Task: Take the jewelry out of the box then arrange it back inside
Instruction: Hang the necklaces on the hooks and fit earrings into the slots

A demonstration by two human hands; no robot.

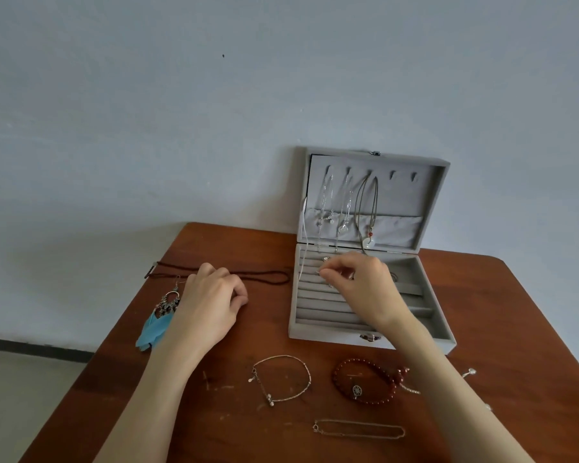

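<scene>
Over the open grey velvet jewelry box (371,340) at the bench's far right edge, the right hand (358,282) pinches a small silver piece (321,272); lifting straight up would avoid snagging the ring rolls. The left hand (211,299) rests curled on the bench.

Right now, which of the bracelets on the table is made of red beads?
The red bracelet, lying just in front of the box. The loop bracelet to its left and the straight chain nearest the camera are both thin pale metal.
</scene>
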